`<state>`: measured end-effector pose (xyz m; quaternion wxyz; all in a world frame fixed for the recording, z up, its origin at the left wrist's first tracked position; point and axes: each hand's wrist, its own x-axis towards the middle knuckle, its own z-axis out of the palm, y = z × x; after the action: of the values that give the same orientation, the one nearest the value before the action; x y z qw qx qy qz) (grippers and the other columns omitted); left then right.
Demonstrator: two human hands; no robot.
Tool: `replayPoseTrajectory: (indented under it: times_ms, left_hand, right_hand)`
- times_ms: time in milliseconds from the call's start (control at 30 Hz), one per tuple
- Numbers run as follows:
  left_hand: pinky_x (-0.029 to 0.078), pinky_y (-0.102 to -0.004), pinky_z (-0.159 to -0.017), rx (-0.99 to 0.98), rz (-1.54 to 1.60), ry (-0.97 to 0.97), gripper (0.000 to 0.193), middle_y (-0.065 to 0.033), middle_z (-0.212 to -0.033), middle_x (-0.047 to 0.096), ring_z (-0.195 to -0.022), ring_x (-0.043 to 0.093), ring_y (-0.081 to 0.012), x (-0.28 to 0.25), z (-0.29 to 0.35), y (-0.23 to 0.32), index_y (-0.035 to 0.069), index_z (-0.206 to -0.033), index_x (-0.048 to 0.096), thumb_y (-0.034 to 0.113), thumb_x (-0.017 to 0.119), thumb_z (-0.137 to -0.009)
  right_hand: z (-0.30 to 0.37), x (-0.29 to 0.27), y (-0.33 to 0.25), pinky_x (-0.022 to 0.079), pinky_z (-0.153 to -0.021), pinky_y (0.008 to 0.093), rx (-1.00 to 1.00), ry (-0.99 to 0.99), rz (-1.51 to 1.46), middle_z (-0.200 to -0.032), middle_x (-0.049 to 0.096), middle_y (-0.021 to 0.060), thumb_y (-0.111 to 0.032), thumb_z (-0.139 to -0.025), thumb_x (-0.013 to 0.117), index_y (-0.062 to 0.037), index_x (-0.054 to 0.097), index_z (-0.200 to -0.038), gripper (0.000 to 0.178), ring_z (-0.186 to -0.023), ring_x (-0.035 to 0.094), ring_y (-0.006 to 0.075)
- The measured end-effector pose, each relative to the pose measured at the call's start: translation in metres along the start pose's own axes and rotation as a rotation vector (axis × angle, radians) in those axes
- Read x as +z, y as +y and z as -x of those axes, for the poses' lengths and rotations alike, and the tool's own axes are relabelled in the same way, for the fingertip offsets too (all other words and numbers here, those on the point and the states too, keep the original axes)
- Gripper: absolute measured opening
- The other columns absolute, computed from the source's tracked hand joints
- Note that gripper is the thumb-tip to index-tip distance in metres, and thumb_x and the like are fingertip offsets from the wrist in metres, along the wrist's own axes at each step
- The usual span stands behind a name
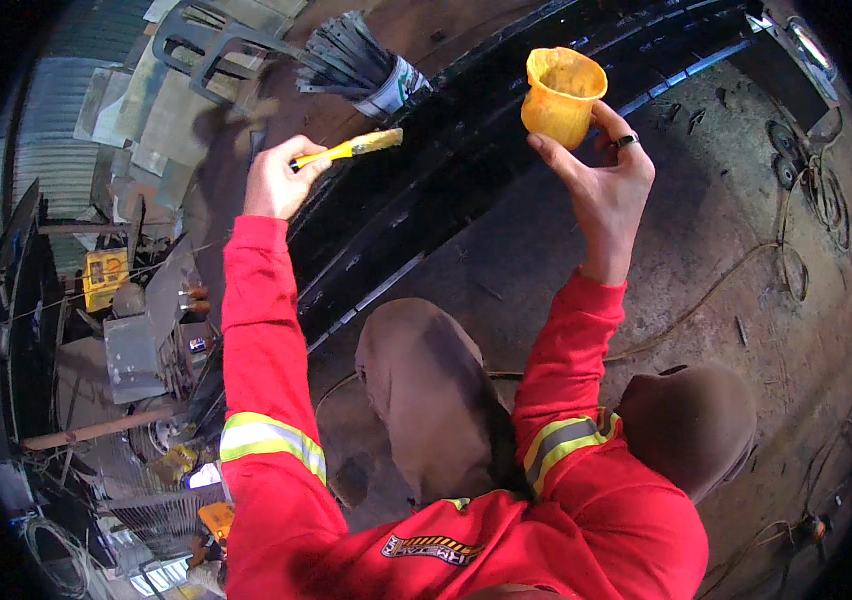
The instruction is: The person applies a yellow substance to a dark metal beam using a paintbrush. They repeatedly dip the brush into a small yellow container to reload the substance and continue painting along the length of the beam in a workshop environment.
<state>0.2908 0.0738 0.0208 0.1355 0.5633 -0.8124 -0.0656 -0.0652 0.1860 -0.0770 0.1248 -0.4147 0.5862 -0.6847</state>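
Observation:
My left hand (281, 175) pinches the yellow handle of a paintbrush (354, 147), its bristles pointing right. Held up at the right, a yellow cup (561, 105) with a flared, uneven rim sits between the thumb and fingers of my right hand (601, 180). A ring shows on one of those fingers. The cup's inside looks stained; whether it holds liquid I cannot tell. Brush and cup are apart. Beyond and below both hands runs a long black metal beam (426, 205), slanting from lower left to upper right.
A white bucket (393, 90) full of grey metal strips stands behind the beam. Sheets and scrap pieces (141, 120) lie at the far left, near a yellow box (106, 278). A cable (711, 292) snakes across the floor at right. My bent knees (426, 380) are close to the beam.

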Motion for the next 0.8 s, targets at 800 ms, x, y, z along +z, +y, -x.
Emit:
replayPoseTrajectory:
  times_ms: [800]
  left_hand:
    - [0.047, -0.0383, -0.073, 0.591, -0.338, 0.086, 0.019, -0.0051, -0.084, 0.059, -0.084, 0.060, -0.0266, -0.015, -0.019, 0.028, 0.008, -0.081, 0.067, -0.003, 0.074, -0.066]
  right_hand:
    - [0.004, 0.005, 0.004, 0.051, -0.077, 0.0297, 0.007, -0.009, -0.010, -0.099, 0.070, 0.0077, -0.027, -0.062, 0.095, -0.0018, 0.071, -0.113, 0.062, -0.086, 0.061, 0.0175]
